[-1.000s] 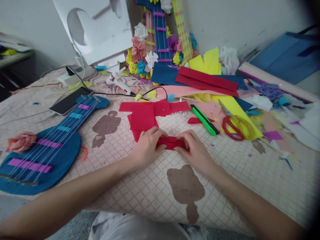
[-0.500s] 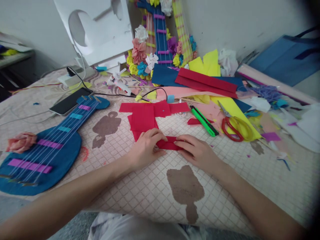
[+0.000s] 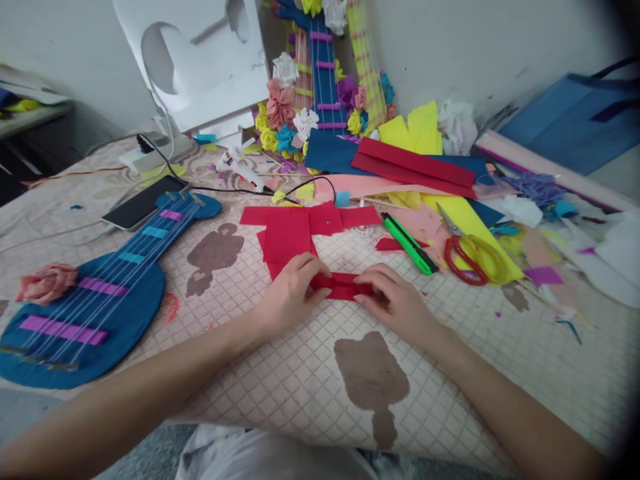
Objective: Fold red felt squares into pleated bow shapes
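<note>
A folded strip of red crepe paper (image 3: 342, 288) lies crosswise on the patterned tablecloth in front of me. My left hand (image 3: 299, 288) pinches its left end, fingers above and thumb at the near edge. At the other end, my right hand (image 3: 393, 300) grips the strip between curled fingers and thumb. A crease or fold runs along the strip's length between the hands. Just beyond my left hand, several red paper pieces (image 3: 289, 235) overlap; the hand covers part of the lowest ones.
Right of the red pieces lie a green utility knife (image 3: 410, 244) and red-and-yellow-handled scissors (image 3: 467, 257). A blue paper guitar (image 3: 125, 287) rests at left beside a phone (image 3: 145, 202). Behind are a glue gun (image 3: 241, 169) with its cable, red sheets (image 3: 413, 167) and paper flowers (image 3: 280, 103).
My right fingers have gone from lying flatter on the strip to curling around its right end, with the thumb at the near edge. My left thumb has shifted up onto the paper.
</note>
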Tool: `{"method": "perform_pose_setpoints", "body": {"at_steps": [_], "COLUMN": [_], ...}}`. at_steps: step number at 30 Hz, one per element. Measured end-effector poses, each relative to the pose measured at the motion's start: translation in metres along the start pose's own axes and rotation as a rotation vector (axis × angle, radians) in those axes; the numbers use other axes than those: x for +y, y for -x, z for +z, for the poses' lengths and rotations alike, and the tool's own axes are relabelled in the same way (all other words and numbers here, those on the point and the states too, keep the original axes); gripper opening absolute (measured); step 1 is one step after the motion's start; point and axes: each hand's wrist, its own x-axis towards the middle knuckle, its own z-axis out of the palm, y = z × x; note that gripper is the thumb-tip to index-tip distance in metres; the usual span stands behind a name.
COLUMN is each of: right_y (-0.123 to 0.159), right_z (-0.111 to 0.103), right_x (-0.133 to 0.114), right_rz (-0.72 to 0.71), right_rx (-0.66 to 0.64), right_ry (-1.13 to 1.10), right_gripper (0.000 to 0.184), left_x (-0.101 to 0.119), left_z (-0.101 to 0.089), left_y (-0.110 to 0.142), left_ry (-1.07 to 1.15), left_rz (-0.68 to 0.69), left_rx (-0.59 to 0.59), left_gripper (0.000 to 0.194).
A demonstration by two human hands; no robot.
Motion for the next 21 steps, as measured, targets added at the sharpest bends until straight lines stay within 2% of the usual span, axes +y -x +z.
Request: {"method": "perform_pose_setpoints", "body": {"at_steps": [2, 6, 12, 17, 21], "right_y": [-0.002, -0.006, -0.006, -0.003, -0.004], "right_z": [0.001, 0.002, -0.001, 0.000, 0.001], "right_x": [-0.001, -0.005, -0.008, -0.010, -0.013], "right_rz": [0.077, 0.135, 0.149, 0.144, 0.173], "right_rx": [-0.003, -0.031, -0.018, -0.026, -0.031], "right_ry": [-0.022, -0.011, -0.067, -0.101, -0.072], "right_gripper": [0.013, 0.008, 0.008, 0.012, 0.015], "left_x": [-0.003, -0.007, -0.002, 0.000, 0.001], "left_z": [0.001, 0.002, 0.000, 0.001, 0.002], "left_y": [-0.001, -0.003, -0.002, 0.000, -0.001], "left_ry": [-0.014, -0.028, 0.008, -0.070, -0.098], "left_rz": [-0.033, -0.058, -0.052, -0.040, -0.057], "left_rx": [0.004, -0.005, -0.005, -0.046, -0.067], "left_gripper": [0.012, 0.013, 0.003, 0.012, 0.010]}}
